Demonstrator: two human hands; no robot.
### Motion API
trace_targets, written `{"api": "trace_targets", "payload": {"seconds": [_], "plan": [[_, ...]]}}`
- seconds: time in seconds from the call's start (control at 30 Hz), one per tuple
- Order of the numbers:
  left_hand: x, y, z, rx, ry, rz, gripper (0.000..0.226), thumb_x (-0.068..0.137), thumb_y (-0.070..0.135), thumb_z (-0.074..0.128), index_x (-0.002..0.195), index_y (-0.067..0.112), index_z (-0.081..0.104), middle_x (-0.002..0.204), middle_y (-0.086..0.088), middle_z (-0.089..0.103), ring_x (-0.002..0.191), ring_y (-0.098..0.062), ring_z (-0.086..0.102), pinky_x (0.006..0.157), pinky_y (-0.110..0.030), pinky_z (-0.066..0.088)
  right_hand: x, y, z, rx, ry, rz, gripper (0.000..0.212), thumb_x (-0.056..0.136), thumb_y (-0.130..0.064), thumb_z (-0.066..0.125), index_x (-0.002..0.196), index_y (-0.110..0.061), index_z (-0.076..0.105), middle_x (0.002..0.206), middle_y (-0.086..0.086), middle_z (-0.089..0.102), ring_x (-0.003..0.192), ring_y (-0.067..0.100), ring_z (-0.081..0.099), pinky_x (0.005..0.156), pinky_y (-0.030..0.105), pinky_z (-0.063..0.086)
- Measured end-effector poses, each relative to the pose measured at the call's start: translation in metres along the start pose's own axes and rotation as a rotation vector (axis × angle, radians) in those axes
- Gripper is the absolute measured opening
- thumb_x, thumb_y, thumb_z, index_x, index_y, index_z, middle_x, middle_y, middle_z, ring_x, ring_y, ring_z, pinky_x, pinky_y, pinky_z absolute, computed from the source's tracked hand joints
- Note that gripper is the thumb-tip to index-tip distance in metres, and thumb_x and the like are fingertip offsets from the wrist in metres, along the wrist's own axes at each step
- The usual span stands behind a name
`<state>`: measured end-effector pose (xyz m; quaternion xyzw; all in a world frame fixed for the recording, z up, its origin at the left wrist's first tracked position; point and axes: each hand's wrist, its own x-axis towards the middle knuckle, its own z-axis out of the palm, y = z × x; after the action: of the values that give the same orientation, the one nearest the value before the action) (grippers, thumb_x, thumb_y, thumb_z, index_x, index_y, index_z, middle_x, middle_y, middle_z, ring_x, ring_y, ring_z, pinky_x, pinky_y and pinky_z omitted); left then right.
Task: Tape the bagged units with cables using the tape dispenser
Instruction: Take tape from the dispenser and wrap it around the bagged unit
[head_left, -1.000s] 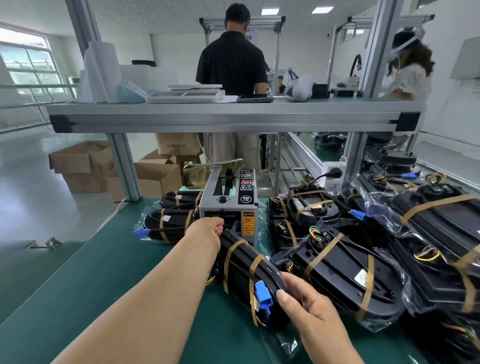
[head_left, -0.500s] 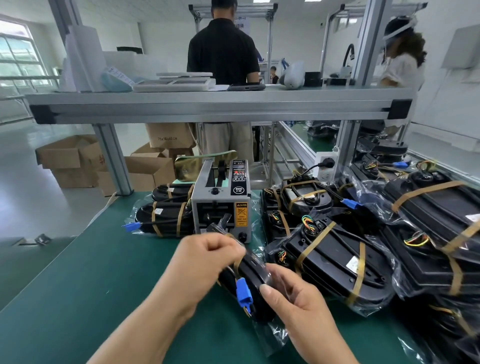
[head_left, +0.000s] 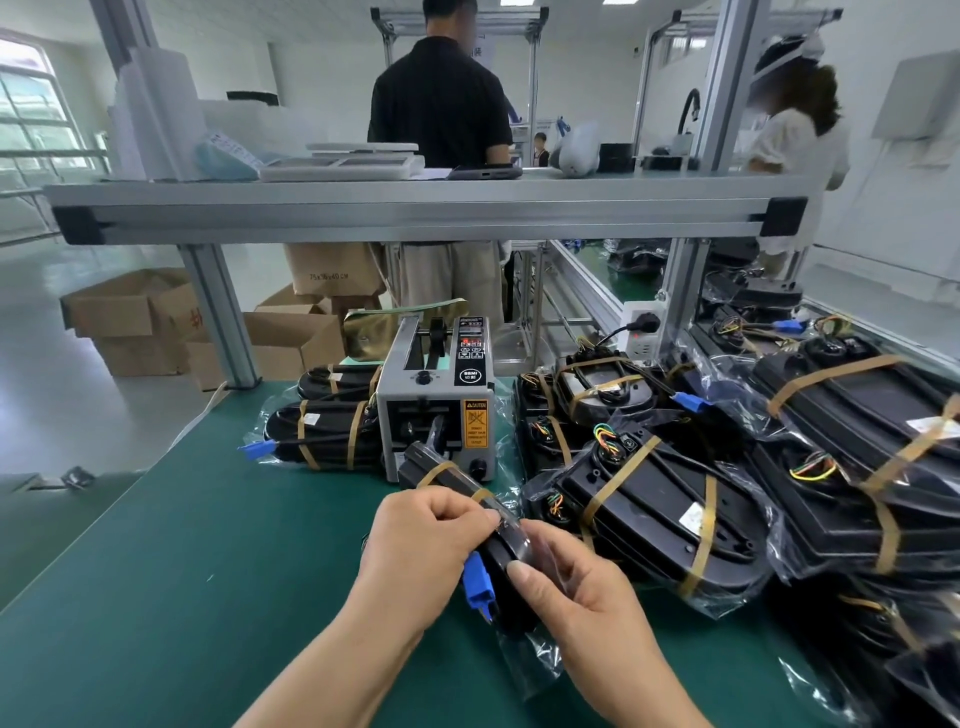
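While the left hand (head_left: 415, 540) pinches its top side and the right hand (head_left: 587, 597) curls round its near end, the bagged unit (head_left: 452, 478) slants over the green counter (head_left: 182, 571) at 6 o'clock from the tape dispenser (head_left: 436, 400); a blue connector (head_left: 477, 579) shows between the hands, and taped units (head_left: 660, 514) pile at the dispenser's 3 o'clock.

The bagged unit (head_left: 498, 553) you hold is black under clear film, crossed by tan tape bands (head_left: 436, 469), and its connector (head_left: 477, 579) is bright blue. Your tape dispenser (head_left: 410, 415) is light grey, with a black control panel (head_left: 470, 358) and an orange caution label (head_left: 476, 423) printed in black. The taped units (head_left: 660, 519) to your right are black with the same tan bands; their wires (head_left: 605, 434) run yellow, green and orange. The table mat (head_left: 156, 571) is dark green, the boxes (head_left: 130, 322) plain brown.
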<state>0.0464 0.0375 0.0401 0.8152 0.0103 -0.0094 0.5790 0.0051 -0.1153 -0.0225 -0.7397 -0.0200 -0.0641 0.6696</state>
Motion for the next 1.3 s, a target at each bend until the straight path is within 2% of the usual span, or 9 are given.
{"api": "trace_targets", "payload": {"seconds": [0.1, 0.27, 0.43, 0.57, 0.77, 1.0, 1.13, 1.23, 1.3], "plan": [[0.002, -0.003, 0.002, 0.038, 0.02, 0.023, 0.014, 0.079, 0.031, 0.078, 0.066, 0.032, 0.074, 0.064, 0.008, 0.072, 0.063, -0.011, 0.068, 0.073, -0.04, 0.061, 0.0, 0.0, 0.0, -0.002, 0.002, 0.001, 0.035, 0.092, -0.012, 0.07, 0.123, -0.029, 0.063, 0.107, -0.021, 0.074, 0.105, -0.005, 0.066, 0.086, 0.008, 0.048], [0.005, -0.007, 0.006, 0.08, 0.04, 0.052, 0.012, 0.079, 0.034, 0.077, 0.068, 0.035, 0.072, 0.061, 0.009, 0.07, 0.051, -0.002, 0.06, 0.06, -0.03, 0.056, -0.001, 0.0, -0.001, -0.034, 0.017, -0.01, 0.034, 0.092, -0.018, 0.07, 0.119, -0.037, 0.063, 0.103, -0.018, 0.073, 0.099, -0.006, 0.066, 0.08, 0.006, 0.048], [0.007, -0.01, 0.008, 0.093, 0.049, 0.074, 0.013, 0.08, 0.032, 0.075, 0.068, 0.036, 0.071, 0.056, 0.009, 0.066, 0.046, 0.0, 0.054, 0.05, -0.02, 0.046, -0.001, -0.002, -0.001, -0.027, 0.018, -0.029, 0.036, 0.092, -0.017, 0.07, 0.115, -0.041, 0.06, 0.099, -0.037, 0.068, 0.1, -0.018, 0.061, 0.078, -0.001, 0.043], [0.007, -0.013, 0.008, 0.132, 0.07, 0.093, 0.011, 0.079, 0.03, 0.073, 0.07, 0.03, 0.067, 0.047, 0.016, 0.052, 0.042, 0.001, 0.046, 0.045, -0.014, 0.036, -0.002, -0.003, 0.0, -0.054, 0.016, -0.043, 0.039, 0.092, -0.018, 0.071, 0.113, -0.047, 0.057, 0.095, -0.053, 0.058, 0.102, -0.028, 0.053, 0.078, -0.005, 0.039], [0.006, -0.014, 0.01, 0.154, 0.112, 0.095, 0.03, 0.07, 0.05, 0.076, 0.078, 0.03, 0.054, 0.053, 0.021, 0.05, 0.047, 0.0, 0.045, 0.052, -0.021, 0.035, -0.003, -0.004, -0.001, -0.07, 0.012, -0.051, 0.036, 0.092, -0.013, 0.07, 0.113, -0.041, 0.062, 0.099, -0.035, 0.07, 0.099, -0.016, 0.063, 0.076, 0.0, 0.045], [0.018, -0.014, 0.004, 0.124, 0.105, 0.1, 0.024, 0.083, 0.04, 0.073, 0.069, 0.026, 0.06, 0.048, 0.015, 0.05, 0.043, 0.0, 0.045, 0.052, -0.023, 0.038, -0.002, -0.008, -0.004, -0.08, -0.008, -0.002, 0.034, 0.092, -0.011, 0.07, 0.105, -0.042, 0.064, 0.087, -0.035, 0.07, 0.084, -0.017, 0.065, 0.064, 0.002, 0.047], [0.02, -0.014, 0.003, 0.134, 0.046, 0.123, 0.02, 0.08, 0.041, 0.075, 0.074, 0.028, 0.06, 0.051, 0.014, 0.048, 0.046, -0.004, 0.044, 0.052, -0.023, 0.041, 0.006, -0.023, -0.01, -0.185, -0.049, 0.004, 0.038, 0.093, -0.017, 0.07, 0.087, -0.054, 0.067, 0.085, -0.031, 0.071, 0.082, -0.016, 0.065, 0.065, 0.0, 0.045], [0.018, -0.013, 0.001, 0.148, -0.013, 0.145, 0.028, 0.069, 0.041, 0.081, 0.078, 0.028, 0.058, 0.049, 0.015, 0.043, 0.045, -0.005, 0.039, 0.044, -0.015, 0.035, 0.016, -0.03, -0.013, -0.277, -0.083, 0.026, 0.03, 0.092, -0.024, 0.071, 0.099, -0.052, 0.061, 0.091, -0.037, 0.069, 0.094, -0.017, 0.062, 0.074, 0.001, 0.045], [0.018, -0.012, -0.001, 0.142, -0.041, 0.153, 0.03, 0.068, 0.039, 0.083, 0.08, 0.028, 0.058, 0.049, 0.016, 0.043, 0.045, -0.004, 0.039, 0.046, -0.018, 0.037, 0.023, -0.032, -0.014, -0.275, -0.117, 0.052, 0.036, 0.092, -0.022, 0.071, 0.12, -0.043, 0.062, 0.105, -0.035, 0.069, 0.104, -0.017, 0.061, 0.087, 0.005, 0.047]]}}
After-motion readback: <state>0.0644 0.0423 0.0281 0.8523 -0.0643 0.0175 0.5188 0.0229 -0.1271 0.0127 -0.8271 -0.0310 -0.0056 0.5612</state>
